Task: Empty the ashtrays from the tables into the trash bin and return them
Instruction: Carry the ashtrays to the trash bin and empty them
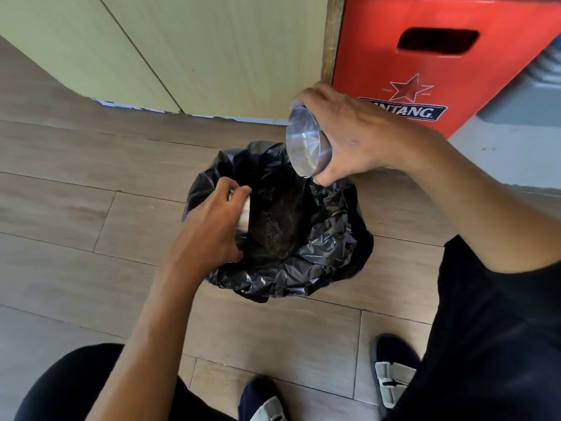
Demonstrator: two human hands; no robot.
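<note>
Left hand (217,221): fingers curled round a mostly hidden second ashtray (244,212), over black-bagged trash bin (318,250).
Right hand (349,138): grips tilted round shiny steel ashtray (306,144), right of centre.

This looks like a bar or café floor — a red Bintang beer crate (425,65) stands against the pale panelled wall (182,50), and just in front of the crate sits a bin lined with a black bag (318,244) on wood-look floor tiles (76,183).

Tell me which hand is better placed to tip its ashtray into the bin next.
Probably the left hand: its ashtray is already low inside the bin liner. The right hand holds its metal ashtray higher, over the liner's far rim.
</note>
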